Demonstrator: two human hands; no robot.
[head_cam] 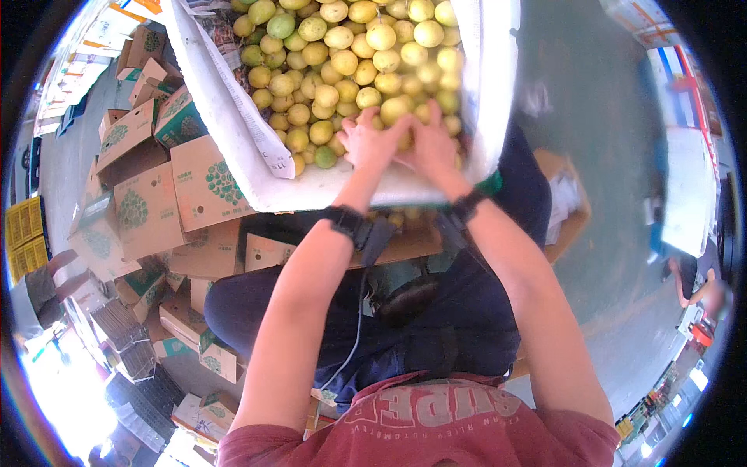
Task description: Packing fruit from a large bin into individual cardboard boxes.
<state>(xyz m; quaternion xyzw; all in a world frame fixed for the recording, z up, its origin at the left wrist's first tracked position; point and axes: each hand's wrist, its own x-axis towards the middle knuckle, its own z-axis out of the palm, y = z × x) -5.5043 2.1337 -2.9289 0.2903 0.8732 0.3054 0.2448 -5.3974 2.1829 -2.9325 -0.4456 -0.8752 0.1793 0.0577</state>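
Note:
In front of me a white foam box (327,190) holds many round yellow fruits (344,61), which look like passion fruit. A few are greener, such as the green fruit (325,156) near the front wall. My left hand (370,140) reaches over the front wall with its fingers spread among the fruits. Close beside it, my right hand (430,146) has its fingers bent down into the pile. A yellow fruit (397,110) lies at the fingertips between both hands. The palms are hidden, so a grip is not visible. Printed newspaper (257,128) lines the left side of the box.
Printed cardboard cartons (204,181) lie heaped on the floor to the left. Beneath the foam box, more fruits show above a cardboard edge (402,251). An open carton (563,204) stands by my right leg. Another person (694,283) is at the far right.

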